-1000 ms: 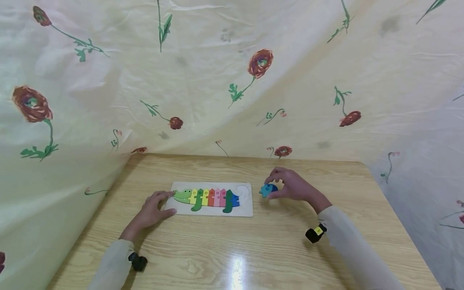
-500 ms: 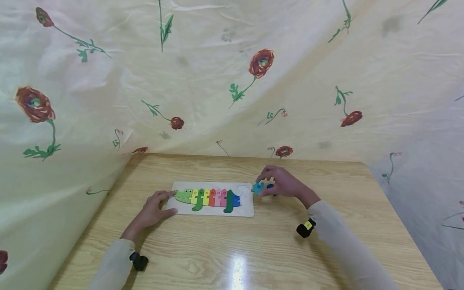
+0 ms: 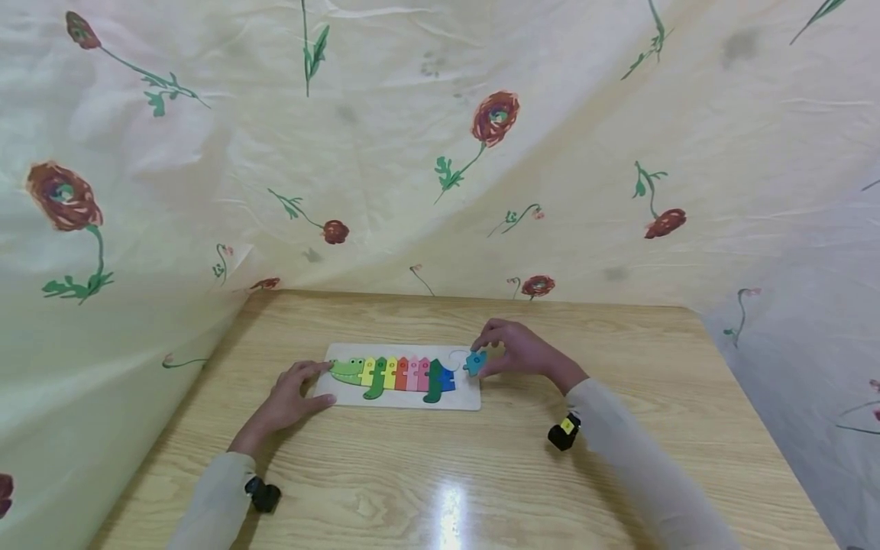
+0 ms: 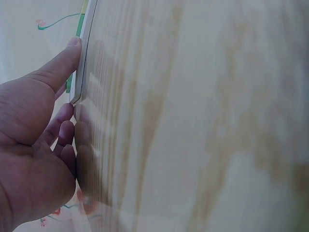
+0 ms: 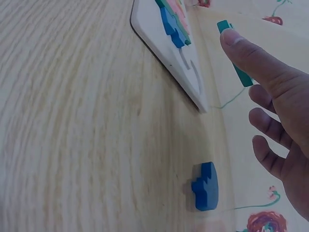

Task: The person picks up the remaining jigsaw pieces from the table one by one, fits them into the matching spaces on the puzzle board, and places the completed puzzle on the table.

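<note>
A white crocodile puzzle board (image 3: 402,401) lies on the table, with a green head piece (image 3: 347,372) at left and several coloured body pieces up to a blue piece (image 3: 448,380). To its right, a curved outline shows on the bare board. My right hand (image 3: 520,353) pinches a light-blue puzzle piece (image 3: 474,362) between thumb and fingers, over the board's right end; in the right wrist view this piece (image 5: 244,72) appears edge-on. The left hand (image 3: 292,399) rests at the board's left end, thumb and index fingertips touching its edge, the other fingers loosely bent.
A dark-blue puzzle piece (image 5: 207,187) lies on the wooden table (image 3: 385,473) beyond the board's right end; in the head view the right hand hides it. A flower-printed cloth (image 3: 385,153) hangs behind the table and along its sides.
The right hand has carried the light-blue piece leftward from the table beside the board to over its right end. The dark-blue piece stays behind on the table. My left hand keeps its place.
</note>
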